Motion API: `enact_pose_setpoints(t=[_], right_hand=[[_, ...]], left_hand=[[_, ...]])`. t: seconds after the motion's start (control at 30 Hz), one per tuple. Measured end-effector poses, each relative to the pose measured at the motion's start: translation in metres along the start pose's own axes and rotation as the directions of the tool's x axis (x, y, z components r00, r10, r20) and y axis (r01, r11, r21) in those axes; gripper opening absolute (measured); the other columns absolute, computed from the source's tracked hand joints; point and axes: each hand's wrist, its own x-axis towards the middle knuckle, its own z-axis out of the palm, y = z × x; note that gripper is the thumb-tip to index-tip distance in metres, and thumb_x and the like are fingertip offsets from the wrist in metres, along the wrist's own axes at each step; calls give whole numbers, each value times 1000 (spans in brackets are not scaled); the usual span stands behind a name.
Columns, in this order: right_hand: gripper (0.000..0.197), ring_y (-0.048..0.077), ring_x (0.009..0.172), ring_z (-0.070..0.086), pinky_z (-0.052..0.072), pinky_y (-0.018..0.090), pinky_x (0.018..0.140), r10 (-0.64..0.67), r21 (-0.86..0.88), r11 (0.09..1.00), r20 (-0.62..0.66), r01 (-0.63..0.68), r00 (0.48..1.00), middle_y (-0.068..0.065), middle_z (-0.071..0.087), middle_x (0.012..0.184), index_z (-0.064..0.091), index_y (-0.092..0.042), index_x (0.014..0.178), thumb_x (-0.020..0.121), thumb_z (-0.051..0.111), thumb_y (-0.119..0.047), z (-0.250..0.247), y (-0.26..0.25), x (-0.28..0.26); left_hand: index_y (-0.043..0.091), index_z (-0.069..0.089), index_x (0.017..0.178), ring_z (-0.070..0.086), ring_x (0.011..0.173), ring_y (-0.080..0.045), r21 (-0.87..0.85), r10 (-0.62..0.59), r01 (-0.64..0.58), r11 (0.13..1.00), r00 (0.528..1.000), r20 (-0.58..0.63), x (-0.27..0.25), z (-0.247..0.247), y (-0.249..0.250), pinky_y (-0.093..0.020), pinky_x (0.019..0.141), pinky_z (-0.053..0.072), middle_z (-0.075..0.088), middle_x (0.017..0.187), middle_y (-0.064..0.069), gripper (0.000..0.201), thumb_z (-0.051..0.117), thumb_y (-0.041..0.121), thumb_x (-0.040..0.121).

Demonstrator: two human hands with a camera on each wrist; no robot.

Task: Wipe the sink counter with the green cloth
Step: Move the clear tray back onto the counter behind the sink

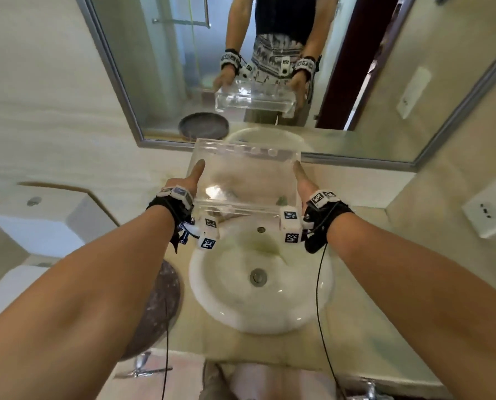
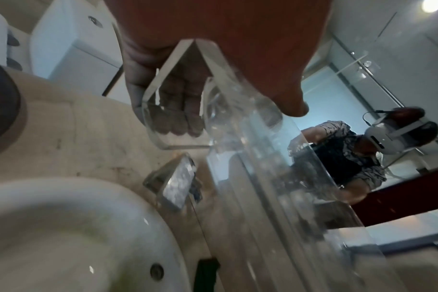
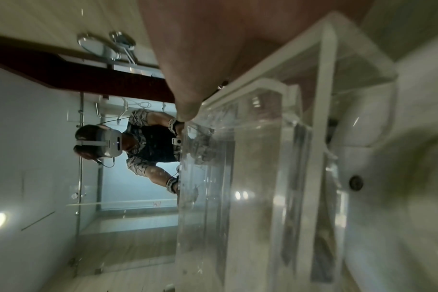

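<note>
No green cloth shows in any view. Both hands hold a clear acrylic tray (image 1: 245,174) level above the back of the white sink (image 1: 212,298), close to the mirror. My left hand (image 1: 189,177) grips the tray's left end, thumb on top. My right hand (image 1: 304,180) grips the right end the same way. In the left wrist view the left hand (image 2: 235,120) has its fingers (image 2: 178,118) curled under the tray (image 2: 263,158). In the right wrist view the right hand's thumb (image 3: 188,106) lies on the tray's rim (image 3: 258,177). The beige counter (image 1: 365,313) surrounds the sink.
A dark round plate (image 1: 160,307) lies on the counter left of the sink. The metal faucet (image 2: 178,185) sits under the tray. The mirror (image 1: 168,67) stands right behind. A white toilet tank (image 1: 39,220) is at the left, a wall socket (image 1: 489,209) at the right.
</note>
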Motion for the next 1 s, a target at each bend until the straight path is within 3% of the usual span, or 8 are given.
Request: enact_pose_setpoints(t=[0.23, 0.37, 0.43, 0.53, 0.63, 0.73, 0.9, 1.0], right_hand=[[147, 41, 119, 50, 41, 52, 99, 58, 36, 998, -95, -55, 994, 14, 35, 152, 30, -21, 148, 28, 32, -105, -108, 59, -30], [109, 33, 98, 61, 50, 44, 89, 20, 49, 999, -187, -11, 982, 18, 52, 134, 40, -17, 144, 65, 35, -93, -153, 81, -62], [109, 33, 89, 59, 49, 43, 77, 63, 43, 997, -158, -57, 985, 20, 48, 137, 34, -18, 146, 67, 31, -92, -169, 91, -60], [105, 37, 119, 50, 43, 48, 87, 88, 71, 994, -155, -78, 984, 16, 36, 150, 28, -25, 149, 68, 29, -92, -191, 104, -40], [115, 36, 121, 51, 41, 45, 90, 148, 108, 985, -119, -136, 982, 13, 42, 147, 31, -27, 148, 57, 32, -97, -209, 121, -23], [117, 38, 116, 55, 42, 52, 95, 237, 182, 960, -123, -213, 964, 15, 45, 144, 32, -25, 147, 54, 38, -96, -216, 130, -16], [98, 36, 134, 40, 30, 53, 111, 249, 196, 957, -185, -213, 951, 14, 31, 154, 26, -21, 150, 76, 38, -83, -226, 132, 12], [103, 38, 124, 50, 41, 51, 99, 318, 191, 939, -155, -287, 935, 17, 39, 148, 30, -17, 148, 72, 38, -86, -231, 135, 32]], left_hand=[[12, 58, 132, 59, 110, -36, 135, 45, -60, 989, 993, 109, -57, 93, 28, -49, 99, 44, 57, 132, -15, 138, 27, 108, 37], [17, 53, 135, 60, 90, -28, 126, 62, -89, 988, 977, 203, -110, 124, 54, -47, 97, 44, 54, 132, -10, 129, 31, 106, 44], [14, 43, 144, 57, 88, -26, 135, 61, -100, 986, 961, 270, -142, 131, 69, -36, 84, 43, 43, 146, -13, 109, 34, 93, 70], [10, 33, 149, 55, 76, -21, 159, 18, -77, 984, 939, 344, -157, 158, 83, -30, 56, 38, 36, 151, -13, 95, 34, 79, 84], [6, 41, 144, 45, 58, -16, 212, 20, -102, 972, 934, 356, -144, 183, 88, -28, 47, 35, 52, 136, -17, 91, 31, 77, 87], [4, 54, 133, 58, 61, -20, 269, 39, -154, 951, 920, 390, -122, 208, 89, -28, 46, 40, 65, 97, -14, 105, 28, 88, 77], [17, 42, 144, 61, 62, -23, 235, 50, -168, 957, 898, 438, -78, 254, 91, -22, 36, 44, 61, 117, -21, 97, 35, 87, 77], [31, 28, 150, 66, 72, -28, 249, 58, -189, 950, 889, 453, -38, 285, 87, -33, 58, 55, 59, 125, -24, 110, 35, 97, 61]])
